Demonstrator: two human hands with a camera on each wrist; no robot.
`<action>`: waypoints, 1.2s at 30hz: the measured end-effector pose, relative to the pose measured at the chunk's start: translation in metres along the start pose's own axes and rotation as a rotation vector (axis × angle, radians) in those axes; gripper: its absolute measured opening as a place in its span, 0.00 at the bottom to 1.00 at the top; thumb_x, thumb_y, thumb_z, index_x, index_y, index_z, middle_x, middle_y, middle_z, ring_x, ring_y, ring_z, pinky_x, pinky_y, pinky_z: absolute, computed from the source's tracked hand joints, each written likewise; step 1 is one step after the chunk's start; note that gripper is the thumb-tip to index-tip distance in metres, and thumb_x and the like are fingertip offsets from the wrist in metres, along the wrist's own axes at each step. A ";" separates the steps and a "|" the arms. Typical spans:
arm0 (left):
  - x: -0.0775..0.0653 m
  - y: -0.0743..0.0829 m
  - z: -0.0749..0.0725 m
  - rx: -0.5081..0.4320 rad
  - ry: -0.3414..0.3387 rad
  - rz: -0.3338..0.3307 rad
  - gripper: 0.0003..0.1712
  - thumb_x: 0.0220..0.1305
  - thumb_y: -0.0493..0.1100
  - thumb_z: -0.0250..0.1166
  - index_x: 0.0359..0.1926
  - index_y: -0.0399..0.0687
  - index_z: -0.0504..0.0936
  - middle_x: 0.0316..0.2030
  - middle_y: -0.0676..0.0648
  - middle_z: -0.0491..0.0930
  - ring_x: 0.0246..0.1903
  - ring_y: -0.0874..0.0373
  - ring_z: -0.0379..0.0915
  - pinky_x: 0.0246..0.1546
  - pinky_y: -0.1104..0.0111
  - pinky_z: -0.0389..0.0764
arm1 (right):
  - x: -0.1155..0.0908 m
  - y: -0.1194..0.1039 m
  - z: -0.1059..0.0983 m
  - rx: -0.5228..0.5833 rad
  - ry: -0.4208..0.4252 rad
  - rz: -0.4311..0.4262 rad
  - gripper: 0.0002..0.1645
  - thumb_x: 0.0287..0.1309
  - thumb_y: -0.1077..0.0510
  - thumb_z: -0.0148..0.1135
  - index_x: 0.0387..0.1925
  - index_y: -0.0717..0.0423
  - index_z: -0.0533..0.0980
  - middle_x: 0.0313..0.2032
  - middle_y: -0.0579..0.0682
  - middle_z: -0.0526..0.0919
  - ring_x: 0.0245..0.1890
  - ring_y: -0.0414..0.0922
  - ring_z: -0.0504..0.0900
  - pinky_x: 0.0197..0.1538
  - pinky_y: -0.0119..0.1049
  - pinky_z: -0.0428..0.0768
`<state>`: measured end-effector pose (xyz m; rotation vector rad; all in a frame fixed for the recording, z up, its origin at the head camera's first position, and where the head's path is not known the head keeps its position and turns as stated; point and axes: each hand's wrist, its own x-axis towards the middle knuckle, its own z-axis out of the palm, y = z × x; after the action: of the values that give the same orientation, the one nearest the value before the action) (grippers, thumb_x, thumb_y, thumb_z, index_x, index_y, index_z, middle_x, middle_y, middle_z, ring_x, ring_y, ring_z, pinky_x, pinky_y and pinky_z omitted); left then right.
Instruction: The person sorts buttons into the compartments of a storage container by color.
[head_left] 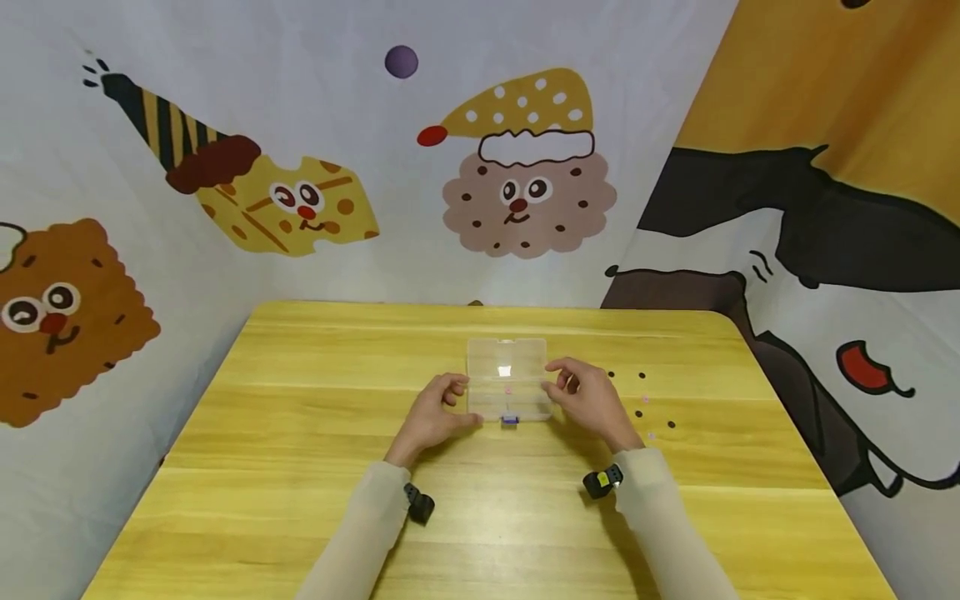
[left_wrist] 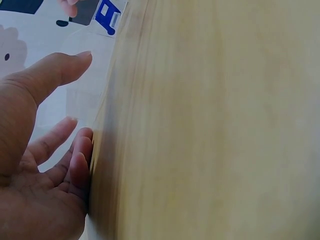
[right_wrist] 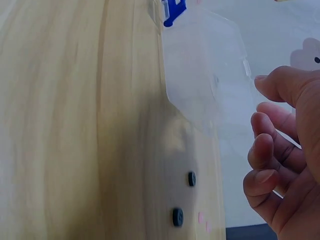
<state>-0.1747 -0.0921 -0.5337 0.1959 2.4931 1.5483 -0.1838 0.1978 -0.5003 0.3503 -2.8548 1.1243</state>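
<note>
A clear plastic box (head_left: 487,406) stands on the table with its see-through lid (head_left: 487,358) raised at the back. At its front edge is a blue latch (head_left: 510,419), which also shows in the left wrist view as a blue piece (left_wrist: 107,19). My left hand (head_left: 438,408) is at the box's left side, its thumb by the front corner and its other fingers bent loosely. On the other side, my right hand (head_left: 592,398) has its fingertips close to the lid and the right wall, loosely curved with nothing between them. A small pink piece (head_left: 507,390) shows through the box.
Several small black buttons (right_wrist: 178,217) and pink pieces (right_wrist: 200,217) lie scattered on the wooden table (head_left: 300,467), right of the box. A cartoon-printed cloth (head_left: 405,167) hangs behind the table. Each wrist wears a small black camera (head_left: 420,505).
</note>
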 end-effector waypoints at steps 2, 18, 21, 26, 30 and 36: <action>0.000 0.000 0.001 -0.003 0.000 0.003 0.40 0.51 0.46 0.82 0.64 0.50 0.77 0.51 0.47 0.77 0.47 0.51 0.67 0.50 0.60 0.70 | -0.003 0.003 -0.003 0.003 0.012 0.004 0.18 0.65 0.52 0.70 0.53 0.54 0.82 0.31 0.45 0.80 0.26 0.42 0.75 0.29 0.32 0.72; -0.003 -0.001 0.004 -0.025 0.003 -0.003 0.39 0.51 0.47 0.82 0.64 0.50 0.77 0.51 0.46 0.77 0.48 0.50 0.67 0.49 0.59 0.70 | -0.028 0.024 -0.029 0.003 0.068 0.020 0.20 0.65 0.52 0.70 0.55 0.56 0.81 0.32 0.45 0.80 0.27 0.41 0.77 0.27 0.31 0.74; -0.003 0.000 0.003 -0.018 0.006 0.000 0.39 0.50 0.47 0.82 0.64 0.50 0.77 0.51 0.47 0.77 0.48 0.51 0.67 0.49 0.59 0.70 | -0.032 0.029 -0.033 -0.007 0.082 0.024 0.20 0.65 0.52 0.70 0.55 0.56 0.81 0.31 0.45 0.80 0.27 0.40 0.77 0.29 0.31 0.75; -0.004 0.000 0.003 -0.018 -0.001 0.002 0.39 0.51 0.46 0.82 0.64 0.50 0.77 0.52 0.46 0.77 0.48 0.51 0.67 0.50 0.59 0.71 | -0.040 0.040 -0.038 -0.056 0.120 0.022 0.20 0.64 0.51 0.71 0.54 0.54 0.82 0.30 0.43 0.79 0.26 0.39 0.77 0.29 0.31 0.74; -0.004 0.002 0.003 -0.018 0.002 0.005 0.39 0.51 0.45 0.82 0.64 0.51 0.77 0.51 0.46 0.77 0.47 0.51 0.67 0.50 0.59 0.70 | -0.044 0.049 -0.045 -0.081 0.146 0.023 0.20 0.64 0.51 0.71 0.54 0.55 0.82 0.30 0.45 0.79 0.25 0.39 0.76 0.27 0.31 0.74; -0.003 0.000 0.003 -0.012 0.009 0.004 0.39 0.52 0.46 0.82 0.64 0.50 0.77 0.51 0.46 0.76 0.47 0.51 0.67 0.49 0.59 0.70 | -0.051 0.060 -0.056 -0.111 0.176 0.025 0.20 0.64 0.52 0.71 0.54 0.58 0.82 0.30 0.45 0.79 0.25 0.38 0.75 0.27 0.30 0.74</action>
<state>-0.1713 -0.0903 -0.5344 0.1929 2.4904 1.5690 -0.1502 0.2883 -0.5055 0.1995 -2.7582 0.9437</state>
